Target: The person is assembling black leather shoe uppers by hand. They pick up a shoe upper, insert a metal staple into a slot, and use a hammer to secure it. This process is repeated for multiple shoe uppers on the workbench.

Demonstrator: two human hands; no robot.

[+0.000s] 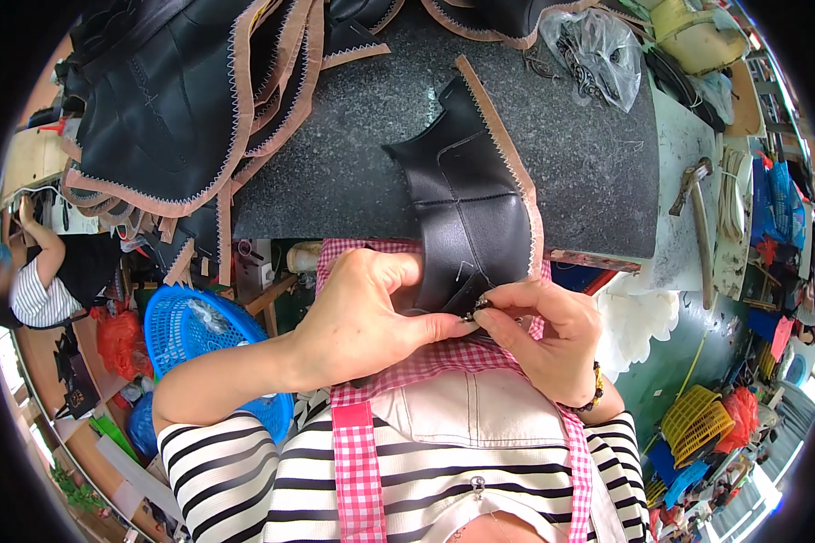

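A black leather shoe upper [480, 204] with a tan, zigzag-stitched edge hangs over the near edge of the table toward my lap. My left hand [362, 312] is closed on its lower left part, thumb stretched along the near end. My right hand [548, 330] pinches a small dark metallic piece [480, 305] against that near end, and both hands' fingertips almost meet there. What exactly the piece is, and how it joins the leather, is too small to tell.
Stacked black leather uppers [163, 109] cover the left of the dark table [344, 154]. At the back right lies a clear bag of metal parts [598, 59]. A hammer [697, 204] rests to the right. A blue basket [167, 335] stands at lower left; another person's arm [45, 244] shows far left.
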